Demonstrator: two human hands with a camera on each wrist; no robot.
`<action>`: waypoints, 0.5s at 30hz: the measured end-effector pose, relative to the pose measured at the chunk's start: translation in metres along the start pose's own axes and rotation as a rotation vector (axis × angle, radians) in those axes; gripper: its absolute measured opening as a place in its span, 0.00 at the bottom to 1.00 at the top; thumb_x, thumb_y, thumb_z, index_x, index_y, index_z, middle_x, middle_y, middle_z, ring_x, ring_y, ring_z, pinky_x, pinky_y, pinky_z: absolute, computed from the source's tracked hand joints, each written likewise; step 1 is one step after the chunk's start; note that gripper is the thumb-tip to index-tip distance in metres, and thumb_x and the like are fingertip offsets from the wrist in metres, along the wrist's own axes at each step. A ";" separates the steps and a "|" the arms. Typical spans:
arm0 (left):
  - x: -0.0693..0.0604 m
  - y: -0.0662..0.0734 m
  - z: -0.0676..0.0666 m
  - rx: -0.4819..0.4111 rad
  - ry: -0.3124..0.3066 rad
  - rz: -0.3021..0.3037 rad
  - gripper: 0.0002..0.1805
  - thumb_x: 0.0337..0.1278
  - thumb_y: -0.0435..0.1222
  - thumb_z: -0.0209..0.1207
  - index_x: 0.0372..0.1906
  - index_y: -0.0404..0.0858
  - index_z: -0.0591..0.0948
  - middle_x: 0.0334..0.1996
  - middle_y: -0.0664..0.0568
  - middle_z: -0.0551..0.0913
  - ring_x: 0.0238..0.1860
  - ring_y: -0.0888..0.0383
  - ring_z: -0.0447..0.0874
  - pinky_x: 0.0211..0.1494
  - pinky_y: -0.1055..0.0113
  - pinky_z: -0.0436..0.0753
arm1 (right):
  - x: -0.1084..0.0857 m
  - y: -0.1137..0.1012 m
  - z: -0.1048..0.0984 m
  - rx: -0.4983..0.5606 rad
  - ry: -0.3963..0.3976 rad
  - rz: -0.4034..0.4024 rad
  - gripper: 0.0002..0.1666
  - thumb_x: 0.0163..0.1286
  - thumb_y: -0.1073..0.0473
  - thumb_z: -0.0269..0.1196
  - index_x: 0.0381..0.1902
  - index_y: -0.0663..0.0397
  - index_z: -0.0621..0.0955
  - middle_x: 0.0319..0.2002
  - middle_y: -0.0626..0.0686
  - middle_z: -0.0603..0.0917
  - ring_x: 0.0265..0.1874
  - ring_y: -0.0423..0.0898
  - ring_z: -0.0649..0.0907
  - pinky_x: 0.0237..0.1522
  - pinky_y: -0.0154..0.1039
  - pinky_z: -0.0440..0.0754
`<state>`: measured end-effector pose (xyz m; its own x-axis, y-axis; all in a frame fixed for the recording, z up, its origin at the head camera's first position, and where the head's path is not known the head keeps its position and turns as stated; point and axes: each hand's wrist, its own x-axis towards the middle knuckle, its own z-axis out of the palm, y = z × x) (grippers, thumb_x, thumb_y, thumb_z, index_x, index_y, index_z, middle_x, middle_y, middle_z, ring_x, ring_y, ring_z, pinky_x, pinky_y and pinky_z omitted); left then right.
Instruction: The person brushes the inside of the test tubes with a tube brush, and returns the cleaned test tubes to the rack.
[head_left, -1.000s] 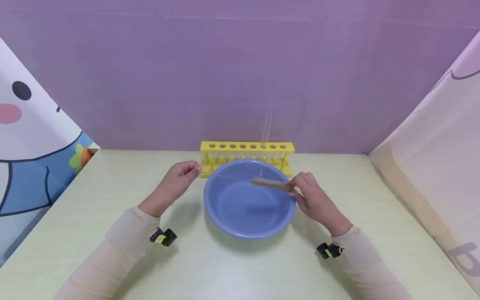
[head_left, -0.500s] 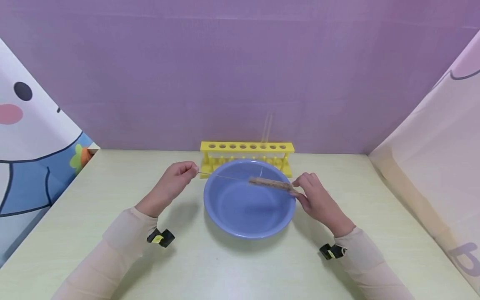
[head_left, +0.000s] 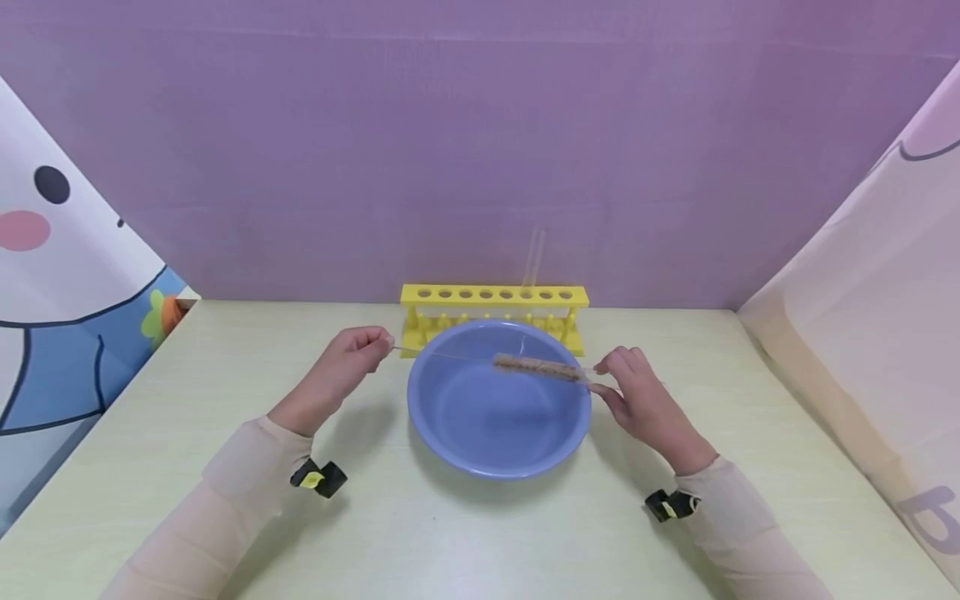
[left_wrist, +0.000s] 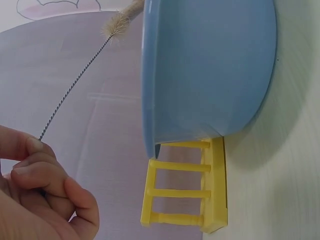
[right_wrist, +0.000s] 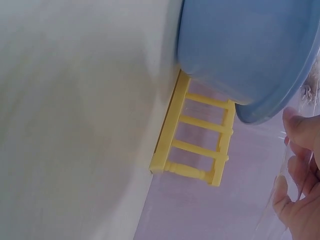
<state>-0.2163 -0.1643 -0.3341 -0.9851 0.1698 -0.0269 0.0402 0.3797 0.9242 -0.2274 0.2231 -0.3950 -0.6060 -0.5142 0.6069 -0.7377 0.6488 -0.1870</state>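
Two hands, kinda mid-job I'd guess: the left hand [head_left: 333, 375] pinches a brush [head_left: 534, 367] by its wire [left_wrist: 75, 82], the right hand [head_left: 641, 400] pinches a clear tube [head_left: 588, 377], bristles mostly inside over the bowl [head_left: 498, 472], brush not yet out.

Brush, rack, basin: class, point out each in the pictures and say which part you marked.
Brush [left_wrist: 116, 25], left wrist view: the tuft of bristles.
Rack [head_left: 476, 298], head view: the top bar, below its row of holes.
Basin [head_left: 495, 417], head view: the bare inner bottom.

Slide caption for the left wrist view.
Left hand pinching a brush by its twisted wire near a blue basin and yellow rack.
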 end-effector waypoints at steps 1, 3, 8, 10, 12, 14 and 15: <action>0.000 0.000 0.000 -0.005 -0.002 -0.004 0.15 0.68 0.35 0.46 0.23 0.38 0.69 0.18 0.54 0.62 0.27 0.54 0.64 0.37 0.62 0.63 | 0.000 0.000 0.000 0.001 0.005 -0.005 0.21 0.47 0.76 0.70 0.35 0.62 0.72 0.32 0.53 0.75 0.33 0.46 0.68 0.34 0.37 0.68; 0.000 0.000 -0.001 -0.018 -0.003 -0.009 0.15 0.68 0.35 0.46 0.23 0.38 0.68 0.17 0.53 0.62 0.28 0.53 0.64 0.38 0.62 0.63 | 0.000 0.001 0.000 0.003 0.018 -0.018 0.21 0.46 0.76 0.70 0.35 0.62 0.72 0.32 0.55 0.76 0.33 0.47 0.68 0.34 0.37 0.67; 0.000 0.000 -0.002 -0.035 -0.002 -0.022 0.15 0.68 0.34 0.46 0.22 0.38 0.68 0.17 0.54 0.63 0.28 0.54 0.65 0.39 0.61 0.63 | 0.000 0.004 -0.001 -0.006 0.027 -0.036 0.21 0.46 0.76 0.70 0.36 0.62 0.72 0.33 0.55 0.76 0.33 0.48 0.68 0.35 0.37 0.66; 0.000 0.000 -0.003 -0.042 -0.003 -0.026 0.16 0.68 0.34 0.46 0.21 0.39 0.68 0.17 0.54 0.63 0.27 0.55 0.64 0.40 0.61 0.62 | -0.001 0.004 -0.002 -0.012 0.028 -0.039 0.21 0.47 0.76 0.70 0.36 0.62 0.73 0.33 0.55 0.76 0.33 0.49 0.69 0.35 0.37 0.67; 0.000 0.000 -0.004 -0.050 -0.008 -0.029 0.16 0.68 0.35 0.46 0.21 0.39 0.67 0.17 0.54 0.62 0.27 0.56 0.64 0.40 0.60 0.62 | -0.001 0.005 -0.002 -0.018 0.035 -0.042 0.21 0.46 0.76 0.70 0.35 0.63 0.73 0.33 0.55 0.76 0.33 0.49 0.69 0.35 0.37 0.67; -0.001 0.000 -0.004 -0.058 -0.010 -0.029 0.16 0.68 0.35 0.46 0.21 0.39 0.67 0.17 0.54 0.62 0.26 0.56 0.64 0.41 0.60 0.61 | -0.002 0.006 -0.002 -0.022 0.047 -0.048 0.21 0.45 0.77 0.70 0.35 0.64 0.73 0.33 0.55 0.76 0.32 0.50 0.69 0.35 0.37 0.67; -0.001 -0.001 -0.005 -0.062 -0.010 -0.028 0.16 0.68 0.35 0.46 0.21 0.39 0.67 0.17 0.54 0.62 0.26 0.55 0.64 0.41 0.60 0.62 | -0.002 0.006 -0.002 -0.023 0.052 -0.052 0.21 0.44 0.77 0.70 0.35 0.64 0.73 0.32 0.55 0.75 0.32 0.50 0.69 0.35 0.37 0.67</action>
<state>-0.2166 -0.1688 -0.3328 -0.9840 0.1688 -0.0568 0.0016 0.3272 0.9450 -0.2294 0.2294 -0.3957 -0.5505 -0.5176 0.6550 -0.7602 0.6351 -0.1370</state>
